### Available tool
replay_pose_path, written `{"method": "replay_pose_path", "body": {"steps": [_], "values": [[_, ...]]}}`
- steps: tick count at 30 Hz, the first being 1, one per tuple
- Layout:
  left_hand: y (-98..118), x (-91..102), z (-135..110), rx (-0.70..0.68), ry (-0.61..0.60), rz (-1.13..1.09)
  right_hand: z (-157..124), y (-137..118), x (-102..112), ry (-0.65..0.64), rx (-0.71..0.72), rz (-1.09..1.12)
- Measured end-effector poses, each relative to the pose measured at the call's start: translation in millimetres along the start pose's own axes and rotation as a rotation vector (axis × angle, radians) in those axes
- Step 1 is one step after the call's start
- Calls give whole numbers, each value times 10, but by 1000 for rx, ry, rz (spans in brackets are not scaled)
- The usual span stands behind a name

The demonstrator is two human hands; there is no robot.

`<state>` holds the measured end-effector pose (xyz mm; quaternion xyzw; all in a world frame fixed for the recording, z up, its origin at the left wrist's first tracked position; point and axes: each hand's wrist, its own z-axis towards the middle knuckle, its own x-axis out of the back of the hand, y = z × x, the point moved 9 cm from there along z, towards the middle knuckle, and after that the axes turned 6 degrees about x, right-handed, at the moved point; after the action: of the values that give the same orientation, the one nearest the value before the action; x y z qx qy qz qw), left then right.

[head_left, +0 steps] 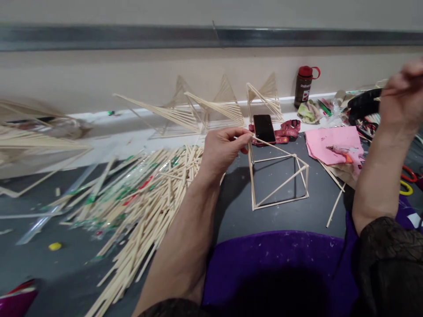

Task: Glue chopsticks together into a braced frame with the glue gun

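My left hand (222, 149) pinches a thin wooden stick at the top corner of a small stick frame (280, 180) that stands on the grey table (284, 215). The stick runs diagonally across the frame's top. My right hand (401, 94) is raised at the far right, fingers closed, beside a black glue gun (363, 103); motion blur hides what it grips. A big heap of loose wooden sticks (145, 202) lies left of my left arm.
Finished stick sculptures (211, 110) line the wall ledge. A black phone (264, 127) rests on a red lanyard (287, 130). A brown bottle with red cap (304, 86), pink paper (333, 143) and a pink glue gun (345, 153) lie at right. Purple cloth (264, 264) covers my lap.
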<state>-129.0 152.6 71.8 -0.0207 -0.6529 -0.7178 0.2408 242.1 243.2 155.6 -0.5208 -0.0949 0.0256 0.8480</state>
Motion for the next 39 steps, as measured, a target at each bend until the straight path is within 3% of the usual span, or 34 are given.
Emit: {"method": "replay_pose_path", "body": {"steps": [2,3,5,7,10,14,21,30,39], "values": [[-16,0,9,6,0,-10,35,-37,-200,175,218,115],[-27,0,16,11,2,-18,49,25,-441,165,248,138],[-49,3,29,23,7,-34,72,294,-1146,-87,133,36],[-62,5,38,29,8,-42,15,436,-1704,-296,154,-24],[-67,1,37,34,-4,-32,-103,555,-2135,-499,245,-160],[-64,2,24,31,-5,-60,-191,653,-2282,-610,317,-323],[-75,-26,29,58,-21,-152,-255,698,-2434,-641,358,-310],[-186,-37,81,105,-129,-229,-280,706,-2431,-636,324,-335],[-249,-40,92,179,-158,-279,-281,757,-2428,-637,282,-310]]}}
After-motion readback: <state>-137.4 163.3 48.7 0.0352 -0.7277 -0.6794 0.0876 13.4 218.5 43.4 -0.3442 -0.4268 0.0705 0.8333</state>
